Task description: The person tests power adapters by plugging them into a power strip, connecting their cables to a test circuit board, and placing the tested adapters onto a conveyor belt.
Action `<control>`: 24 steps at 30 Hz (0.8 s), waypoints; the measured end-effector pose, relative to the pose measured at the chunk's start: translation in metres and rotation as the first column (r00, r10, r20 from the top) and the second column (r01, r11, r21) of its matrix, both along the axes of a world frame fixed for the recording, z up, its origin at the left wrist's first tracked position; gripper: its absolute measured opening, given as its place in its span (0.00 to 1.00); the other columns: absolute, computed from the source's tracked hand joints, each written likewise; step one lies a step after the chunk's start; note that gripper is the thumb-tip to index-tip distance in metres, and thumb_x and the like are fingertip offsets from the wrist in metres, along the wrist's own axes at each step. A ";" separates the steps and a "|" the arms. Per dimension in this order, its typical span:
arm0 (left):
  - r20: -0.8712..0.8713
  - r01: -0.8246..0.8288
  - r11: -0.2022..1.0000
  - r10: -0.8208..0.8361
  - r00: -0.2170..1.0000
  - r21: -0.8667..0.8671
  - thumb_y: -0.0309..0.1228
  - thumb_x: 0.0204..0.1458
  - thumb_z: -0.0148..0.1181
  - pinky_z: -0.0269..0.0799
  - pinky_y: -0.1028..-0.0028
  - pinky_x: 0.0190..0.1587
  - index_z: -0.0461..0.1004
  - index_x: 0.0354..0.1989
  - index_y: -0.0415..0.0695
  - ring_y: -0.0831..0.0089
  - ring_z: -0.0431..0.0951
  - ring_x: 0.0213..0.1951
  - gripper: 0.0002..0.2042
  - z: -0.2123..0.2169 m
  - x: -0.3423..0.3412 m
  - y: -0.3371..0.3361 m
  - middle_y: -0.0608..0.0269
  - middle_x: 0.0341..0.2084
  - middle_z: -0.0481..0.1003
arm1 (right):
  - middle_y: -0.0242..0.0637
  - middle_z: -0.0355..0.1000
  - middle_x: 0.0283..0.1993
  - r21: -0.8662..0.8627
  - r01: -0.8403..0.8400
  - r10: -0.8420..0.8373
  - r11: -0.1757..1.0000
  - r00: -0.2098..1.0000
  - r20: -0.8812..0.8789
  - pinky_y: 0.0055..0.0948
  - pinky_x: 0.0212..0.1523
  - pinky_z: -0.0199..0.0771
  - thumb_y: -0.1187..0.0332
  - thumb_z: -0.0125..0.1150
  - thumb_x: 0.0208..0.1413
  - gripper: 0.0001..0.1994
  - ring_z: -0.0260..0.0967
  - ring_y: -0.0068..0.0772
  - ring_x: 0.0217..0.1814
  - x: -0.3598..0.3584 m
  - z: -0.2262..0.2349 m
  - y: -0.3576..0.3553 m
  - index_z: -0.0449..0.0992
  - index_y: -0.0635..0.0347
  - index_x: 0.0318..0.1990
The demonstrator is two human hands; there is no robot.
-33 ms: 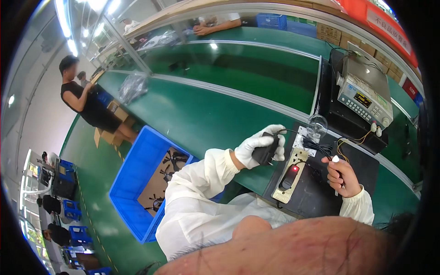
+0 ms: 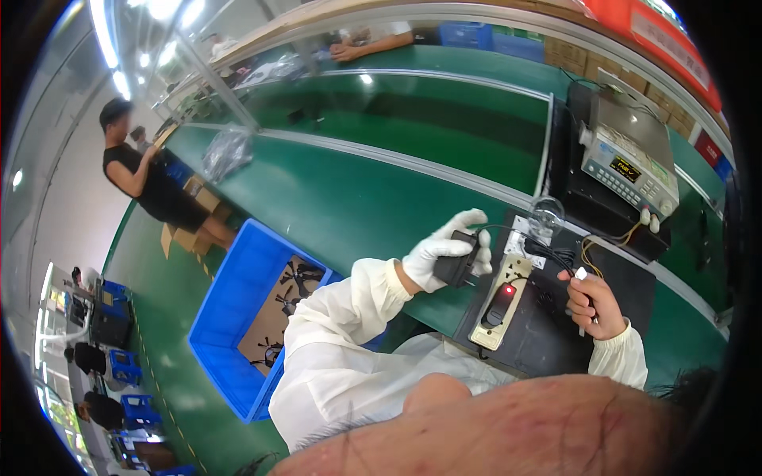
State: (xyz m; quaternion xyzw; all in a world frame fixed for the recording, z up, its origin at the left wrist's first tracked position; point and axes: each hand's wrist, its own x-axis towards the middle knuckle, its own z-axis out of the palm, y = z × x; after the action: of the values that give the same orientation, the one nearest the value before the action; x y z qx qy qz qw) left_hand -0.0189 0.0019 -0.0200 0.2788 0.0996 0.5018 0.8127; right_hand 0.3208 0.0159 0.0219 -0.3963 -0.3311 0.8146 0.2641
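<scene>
Gloved left hand (image 2: 438,252) gripping black adapter (image 2: 458,266); bare right hand (image 2: 594,303), fingers curled, pinching white plug (image 2: 581,274) nr power strip (image 2: 498,303).

The left hand (image 2: 441,252), in a white glove, reaches forward with fingers (image 2: 464,220) curled closed. The bare right hand (image 2: 594,303) is raised, fingers pinched together, white sleeves on both arms.

1. The left hand (image 2: 439,252) is wearing a white cloth glove, looking soft and matt, and gripping a matt black plastic adapter (image 2: 459,268).
2. The bare right hand (image 2: 594,305) is pinching a thin pen-like probe (image 2: 582,295) with a white tip.
3. The cream power strip (image 2: 498,304) is showing smooth plastic.
4. The black mat (image 2: 556,333) is looking dull and rubbery.
5. The green belt (image 2: 349,198) is gleaming glossy.
6. The blue plastic crate (image 2: 230,317) is shining smooth.
</scene>
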 end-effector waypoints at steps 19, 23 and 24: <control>-0.652 -0.247 0.898 0.435 0.621 0.364 0.20 0.33 0.67 0.63 0.68 0.63 0.54 0.70 0.43 0.65 0.66 0.59 0.47 -0.035 0.062 0.042 0.58 0.64 0.60 | 0.24 0.60 0.27 0.282 -0.050 0.085 0.958 0.990 -0.113 0.20 0.29 0.55 0.65 0.58 0.63 0.07 0.51 0.15 0.25 0.044 -0.018 -0.017 0.70 0.57 0.39; -0.667 -0.240 0.872 0.482 0.568 0.426 0.21 0.35 0.61 0.59 0.64 0.66 0.51 0.70 0.42 0.61 0.64 0.61 0.46 -0.037 0.078 0.048 0.53 0.63 0.59 | 0.22 0.67 0.28 0.545 0.034 -0.197 0.838 0.950 0.244 0.18 0.29 0.57 0.70 0.64 0.58 0.05 0.57 0.13 0.27 0.056 -0.029 -0.006 0.74 0.59 0.35; -0.694 -0.228 0.820 0.567 0.444 0.525 0.19 0.34 0.59 0.60 0.63 0.65 0.51 0.70 0.41 0.58 0.64 0.61 0.46 -0.039 0.082 0.050 0.50 0.63 0.57 | 0.24 0.71 0.30 0.605 0.052 -0.282 0.794 0.914 0.291 0.18 0.31 0.61 0.72 0.67 0.54 0.05 0.62 0.14 0.30 0.060 -0.036 -0.001 0.78 0.61 0.33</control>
State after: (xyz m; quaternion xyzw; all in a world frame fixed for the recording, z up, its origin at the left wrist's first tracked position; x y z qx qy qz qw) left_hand 0.0632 0.0518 -0.0594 0.5903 0.4407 0.4981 0.4575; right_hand 0.3811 0.0150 -0.0143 -0.4685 -0.5719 0.5569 0.3786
